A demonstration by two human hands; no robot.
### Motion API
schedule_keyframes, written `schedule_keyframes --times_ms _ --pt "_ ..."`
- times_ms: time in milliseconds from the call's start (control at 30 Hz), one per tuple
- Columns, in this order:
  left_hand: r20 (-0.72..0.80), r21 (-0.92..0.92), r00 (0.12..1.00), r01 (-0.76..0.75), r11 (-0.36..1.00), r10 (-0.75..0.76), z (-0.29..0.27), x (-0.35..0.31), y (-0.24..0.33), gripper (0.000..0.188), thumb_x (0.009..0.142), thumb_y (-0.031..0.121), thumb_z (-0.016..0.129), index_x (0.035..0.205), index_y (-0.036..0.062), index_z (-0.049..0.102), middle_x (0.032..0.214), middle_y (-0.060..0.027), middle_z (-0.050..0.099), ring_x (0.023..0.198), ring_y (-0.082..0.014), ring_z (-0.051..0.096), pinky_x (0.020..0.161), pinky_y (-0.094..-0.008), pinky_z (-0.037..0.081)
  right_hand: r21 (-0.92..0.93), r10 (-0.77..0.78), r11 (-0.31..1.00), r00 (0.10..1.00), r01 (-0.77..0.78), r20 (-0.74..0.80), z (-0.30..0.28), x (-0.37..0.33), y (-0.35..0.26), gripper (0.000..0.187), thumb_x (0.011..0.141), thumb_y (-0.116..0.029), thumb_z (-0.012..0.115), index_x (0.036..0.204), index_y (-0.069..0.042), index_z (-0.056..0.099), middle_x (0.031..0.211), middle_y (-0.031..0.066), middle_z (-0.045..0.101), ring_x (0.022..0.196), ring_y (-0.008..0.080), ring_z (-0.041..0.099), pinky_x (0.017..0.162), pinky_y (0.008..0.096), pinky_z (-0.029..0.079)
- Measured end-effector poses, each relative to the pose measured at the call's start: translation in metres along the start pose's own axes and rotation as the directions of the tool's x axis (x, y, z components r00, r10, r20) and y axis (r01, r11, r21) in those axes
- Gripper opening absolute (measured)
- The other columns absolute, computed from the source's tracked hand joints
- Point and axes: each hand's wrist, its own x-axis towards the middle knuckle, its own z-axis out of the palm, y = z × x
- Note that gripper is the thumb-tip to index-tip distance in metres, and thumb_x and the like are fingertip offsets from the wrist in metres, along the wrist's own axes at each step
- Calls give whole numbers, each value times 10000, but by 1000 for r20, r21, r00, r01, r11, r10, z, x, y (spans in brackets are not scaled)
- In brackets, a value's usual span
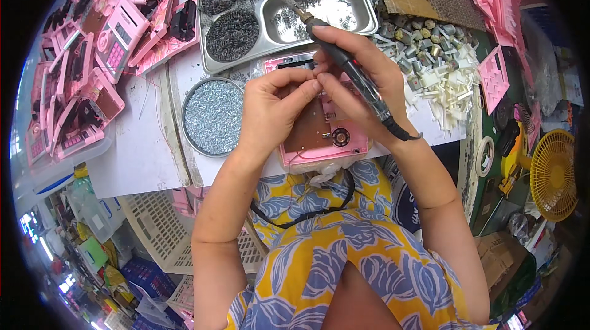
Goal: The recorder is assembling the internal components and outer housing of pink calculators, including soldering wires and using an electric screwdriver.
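Observation:
My right hand is wrapped round a soldering iron with a black and see-through handle. Its metal tip points up and left over the steel tray, and its cord runs back along my wrist. The thumb and fingertips of my left hand are pinched together, meeting my right fingertips; whatever small thing lies between them is hidden. Beneath both hands sits an open pink plastic casing with a brown board, a round black part and thin wires. My fingers cover its upper middle.
A divided steel tray holds dark springs or screws. Silvery small parts fill a round dish. Pink toy-like casings pile at left; white plastic pieces and metal motors heap at right, near a yellow fan.

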Motion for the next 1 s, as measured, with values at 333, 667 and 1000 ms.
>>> schedule_keyframes --times_ms 333,667,1000 --pt "-14 503 932 -307 808 362 -5 9 -2 99 882 116 742 900 19 744 732 -37 634 678 -164 602 634 -284 481 -374 -234 898 972 230 36 -10 -37 4 563 758 66 730 1292 -87 638 985 102 690 888 295 681 943 445 522" --pt "64 777 969 -198 598 237 2 6 3 154 817 169 726 787 18 715 773 -156 668 706 -332 661 660 -436 515 -195 -34 981 988 5 -148 -20 -54 11 489 815 26 739 1288 -29 629 951 108 723 935 262 707 1045 426 465" --pt "-8 716 953 -206 667 303 0 4 -8 136 867 108 741 859 -22 703 699 -62 607 587 -109 520 546 -275 410 -85 -127 989 991 124 -28 -75 -54 12 304 824 -18 739 1120 21 680 961 123 706 782 181 624 749 314 502"
